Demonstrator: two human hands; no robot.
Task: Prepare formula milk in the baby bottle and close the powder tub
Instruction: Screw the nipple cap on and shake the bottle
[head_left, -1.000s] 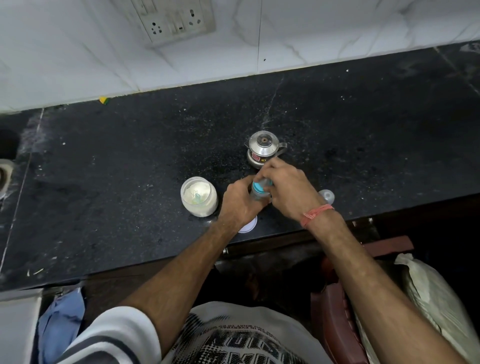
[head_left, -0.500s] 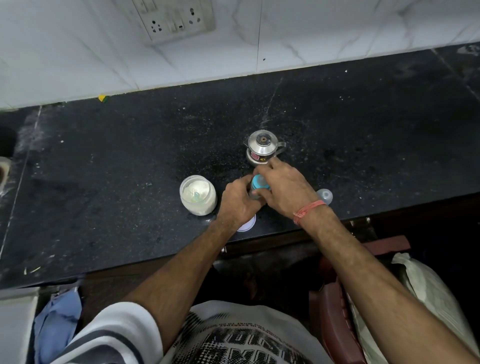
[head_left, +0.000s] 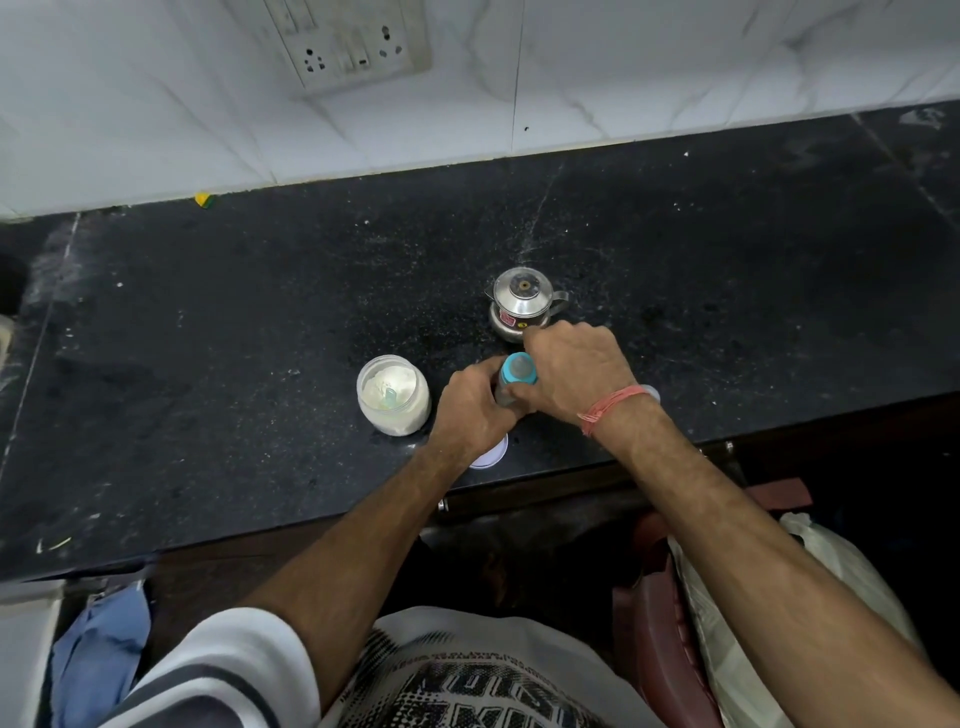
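Black stone bench (head_left: 208, 364) under us: our left hand (head_left: 470, 413) wraps the baby bottle (head_left: 511, 382), right hand (head_left: 574, 374) pinching its blue collar. Beside it, the open powder tub (head_left: 393, 395) holds white powder and, seemingly, a scoop. Steel pot (head_left: 522, 304) just behind.

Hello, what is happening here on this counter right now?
A person is working on a baby bottle with both hands: the left hand grips its body, the right hand holds its blue top. The powder tub stands open beside it, with a scoop inside; a white lid lies partly hidden under the left hand. A small steel kettle stands behind.
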